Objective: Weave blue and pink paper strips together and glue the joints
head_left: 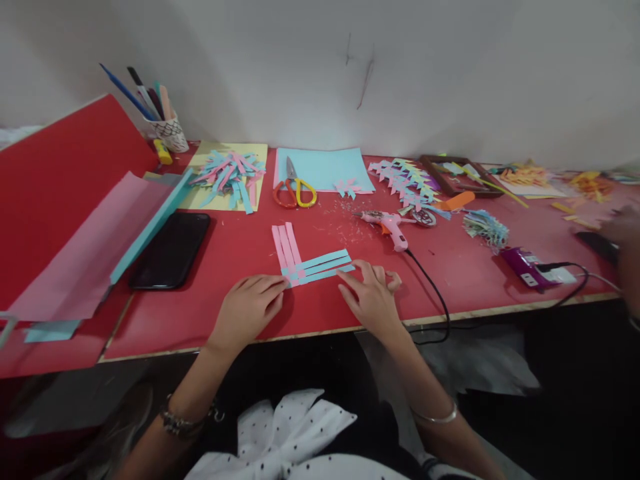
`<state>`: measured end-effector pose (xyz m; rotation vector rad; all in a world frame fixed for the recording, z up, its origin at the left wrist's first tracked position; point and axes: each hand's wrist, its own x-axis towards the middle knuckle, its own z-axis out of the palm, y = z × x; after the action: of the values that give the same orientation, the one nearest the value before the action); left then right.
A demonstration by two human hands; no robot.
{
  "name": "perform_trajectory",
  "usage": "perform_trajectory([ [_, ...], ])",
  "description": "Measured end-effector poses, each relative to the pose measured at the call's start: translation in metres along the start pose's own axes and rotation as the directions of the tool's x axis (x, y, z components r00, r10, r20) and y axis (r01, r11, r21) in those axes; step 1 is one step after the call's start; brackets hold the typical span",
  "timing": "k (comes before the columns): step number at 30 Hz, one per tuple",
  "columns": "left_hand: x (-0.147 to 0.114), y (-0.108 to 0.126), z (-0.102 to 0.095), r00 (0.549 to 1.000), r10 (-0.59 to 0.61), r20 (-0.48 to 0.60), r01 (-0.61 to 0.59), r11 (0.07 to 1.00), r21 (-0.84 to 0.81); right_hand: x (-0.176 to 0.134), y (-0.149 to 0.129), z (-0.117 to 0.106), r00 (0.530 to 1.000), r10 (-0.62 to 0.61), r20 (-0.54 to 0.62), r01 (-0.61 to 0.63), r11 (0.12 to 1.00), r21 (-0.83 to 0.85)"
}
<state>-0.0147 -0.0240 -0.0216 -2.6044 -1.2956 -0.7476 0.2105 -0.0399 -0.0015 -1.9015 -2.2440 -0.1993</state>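
Observation:
Pink paper strips (286, 245) and light-blue paper strips (325, 264) lie on the red table, interlaced in a small checkered corner (295, 275). The pink ones point away from me and the blue ones run to the right. My left hand (250, 307) rests flat at the lower left of this corner, fingertips touching its edge and thumb apart. At the far right ends of the blue strips is my right hand (373, 293), its fingers spread and fingertips at the lowest strip. Whether it pinches anything there is not visible.
A pink glue gun (387, 221) with a black cord lies right of the strips. Scissors (295, 187) rest on light-blue sheets (330, 163). A black phone (173, 250) is at left, a purple power adapter (527, 268) at right. Another person's hand (623, 230) shows at the right edge.

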Motion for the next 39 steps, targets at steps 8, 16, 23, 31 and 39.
perform_trajectory([
  [8,-0.001,0.0,-0.001,1.0,-0.019,0.021,0.019,1.0,0.003,-0.001,0.018,0.001,0.995,0.047,-0.09,-0.053,0.997,-0.062],
  [16,-0.001,-0.001,-0.002,0.998,-0.023,0.062,0.024,1.0,-0.018,0.033,0.017,-0.007,0.998,-0.036,-0.045,0.044,0.983,0.18],
  [23,0.0,-0.006,-0.009,0.987,-0.059,0.153,0.068,0.996,-0.057,0.056,0.001,-0.001,0.957,-0.223,0.184,0.185,0.961,0.204],
  [31,0.025,-0.001,0.001,0.951,-0.112,0.288,0.14,0.987,-0.077,0.047,-0.004,-0.002,0.957,-0.237,0.166,0.186,0.944,0.273],
  [39,0.035,0.0,0.003,0.933,-0.128,0.337,0.152,0.987,-0.048,0.044,-0.012,0.002,0.948,-0.269,0.169,0.212,0.932,0.294],
])
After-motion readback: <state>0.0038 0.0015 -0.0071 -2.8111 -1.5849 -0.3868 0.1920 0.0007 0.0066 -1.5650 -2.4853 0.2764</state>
